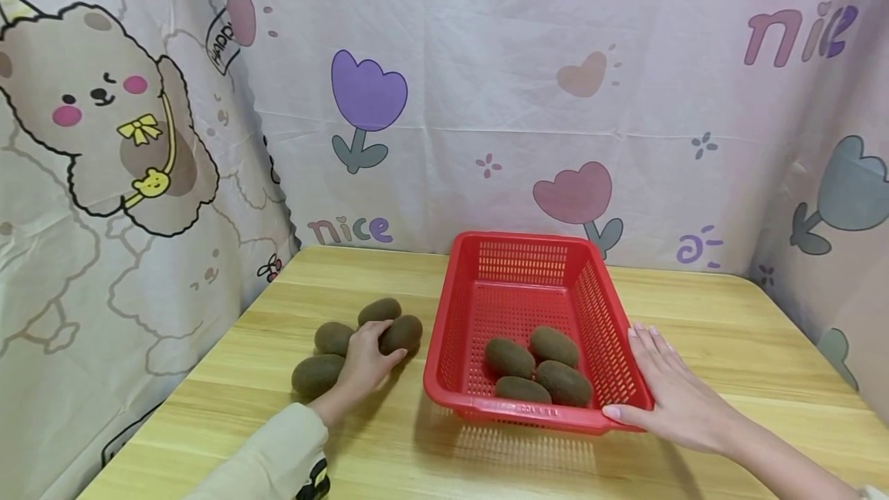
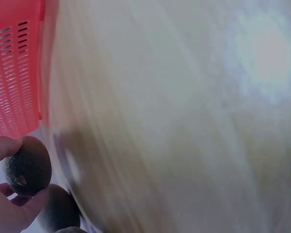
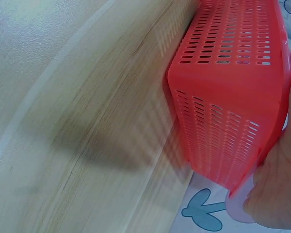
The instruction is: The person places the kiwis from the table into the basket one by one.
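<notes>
My left hand (image 1: 363, 365) pinches a brown kiwifruit (image 1: 404, 334) between thumb and fingers, left of a red plastic basket (image 1: 528, 409). In the left wrist view, the thumb and fingers lie against the sides of this kiwifruit (image 2: 31, 167). Beside the hand are three more: a far kiwifruit (image 1: 379, 310), a middle kiwifruit (image 1: 332, 337) and a near kiwifruit (image 1: 317, 376). My right hand (image 1: 677, 396) rests against the basket's right side, fingers straight and thumb on the near corner of the rim. Several kiwifruits (image 1: 553, 346) lie together in the basket's near half.
The wooden table (image 1: 375, 461) has a patterned cloth (image 1: 451, 99) hanging behind it and at both sides. The basket's slotted wall (image 3: 218, 131) stands close to the right wrist camera. Its left wall (image 2: 14, 73) is near the held fruit.
</notes>
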`<state>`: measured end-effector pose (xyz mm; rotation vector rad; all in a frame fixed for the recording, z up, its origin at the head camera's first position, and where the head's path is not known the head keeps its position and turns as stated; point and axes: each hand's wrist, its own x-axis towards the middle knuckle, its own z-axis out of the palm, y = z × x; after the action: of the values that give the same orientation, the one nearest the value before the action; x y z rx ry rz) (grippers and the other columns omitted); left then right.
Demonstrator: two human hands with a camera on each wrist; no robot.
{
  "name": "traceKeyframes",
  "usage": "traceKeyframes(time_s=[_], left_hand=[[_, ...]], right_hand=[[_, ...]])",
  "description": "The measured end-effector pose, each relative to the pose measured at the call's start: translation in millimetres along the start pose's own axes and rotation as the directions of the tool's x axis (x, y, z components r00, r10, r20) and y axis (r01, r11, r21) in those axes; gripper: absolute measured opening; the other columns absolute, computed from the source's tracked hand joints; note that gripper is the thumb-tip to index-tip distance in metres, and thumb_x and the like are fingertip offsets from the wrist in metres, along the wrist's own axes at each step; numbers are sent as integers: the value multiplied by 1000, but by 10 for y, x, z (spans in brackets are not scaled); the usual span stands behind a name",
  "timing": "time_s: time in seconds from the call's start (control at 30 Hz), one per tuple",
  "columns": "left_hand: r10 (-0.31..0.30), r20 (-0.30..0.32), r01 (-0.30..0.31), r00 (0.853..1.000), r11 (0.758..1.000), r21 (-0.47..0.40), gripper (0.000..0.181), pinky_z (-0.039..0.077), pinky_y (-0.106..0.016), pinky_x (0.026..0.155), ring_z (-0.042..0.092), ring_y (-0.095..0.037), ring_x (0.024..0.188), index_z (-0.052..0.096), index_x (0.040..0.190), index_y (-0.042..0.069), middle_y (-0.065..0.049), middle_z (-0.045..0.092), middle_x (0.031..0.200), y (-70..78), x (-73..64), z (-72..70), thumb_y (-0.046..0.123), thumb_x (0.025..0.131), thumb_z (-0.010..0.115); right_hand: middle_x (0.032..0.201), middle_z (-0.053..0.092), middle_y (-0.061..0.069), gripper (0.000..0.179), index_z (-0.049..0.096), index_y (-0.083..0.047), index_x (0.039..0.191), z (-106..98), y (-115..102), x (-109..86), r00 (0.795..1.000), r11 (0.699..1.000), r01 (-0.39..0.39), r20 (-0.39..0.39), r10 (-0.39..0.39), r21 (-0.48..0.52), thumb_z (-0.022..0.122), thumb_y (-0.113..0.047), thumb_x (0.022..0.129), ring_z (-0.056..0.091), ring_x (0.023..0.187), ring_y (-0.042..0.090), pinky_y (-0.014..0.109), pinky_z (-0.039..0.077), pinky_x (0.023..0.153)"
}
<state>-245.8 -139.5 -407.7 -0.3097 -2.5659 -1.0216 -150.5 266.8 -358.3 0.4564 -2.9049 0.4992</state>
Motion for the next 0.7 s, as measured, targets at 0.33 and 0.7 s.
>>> traceKeyframes(time_s=[0.33,0.7], left_hand=[[72,-104,-77,992,996,-42,45,52,-48,84,62,-39,99,63,109,-9,-26,64,107,115,76,-126,6,69,79],[105,-139,-120,985,987,-106,45,56,-38,73,64,-29,89,63,110,-8,-23,64,106,424,168,-311,7,71,79]], right_hand=[[152,13,27,105,11,3,147,-1,0,-7,1000,999,-24,16,24,26,65,-53,77,9,139,45,5,-18,94],[151,15,29,104,14,5,146,-8,2,9,1000,1000,2,5,-2,4,67,-50,76,11,139,45,0,-18,93]])
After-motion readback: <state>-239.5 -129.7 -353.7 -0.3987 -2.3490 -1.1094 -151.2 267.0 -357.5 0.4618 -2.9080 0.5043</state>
